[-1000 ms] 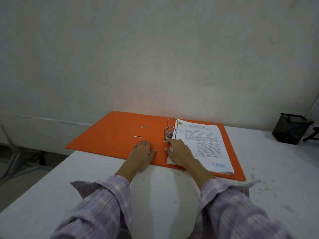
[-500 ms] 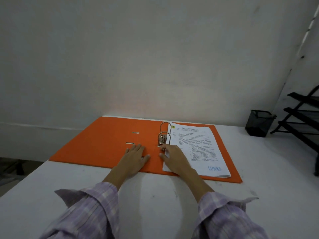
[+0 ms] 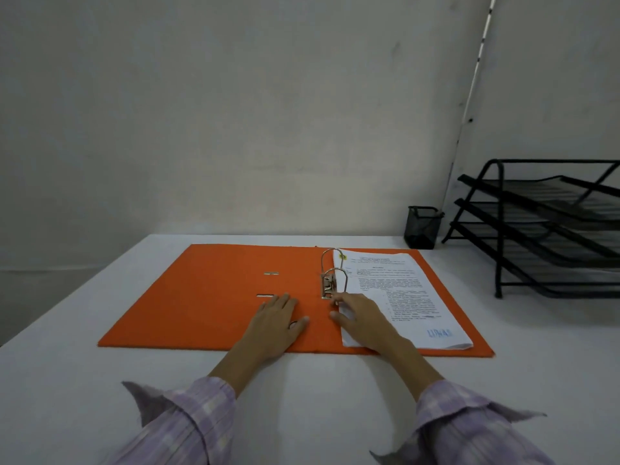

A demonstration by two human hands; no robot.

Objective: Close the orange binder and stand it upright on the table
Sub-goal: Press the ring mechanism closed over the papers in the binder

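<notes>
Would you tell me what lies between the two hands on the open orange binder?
In the head view, only bare orange binder board separates left hand from right hand.

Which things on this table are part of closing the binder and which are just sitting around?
Part of the job:
orange binder, lying open flat
papers filed on its rings
left hand and right hand, both flat on the binder

Just lying about:
black mesh pen cup
black tiered paper tray
</notes>
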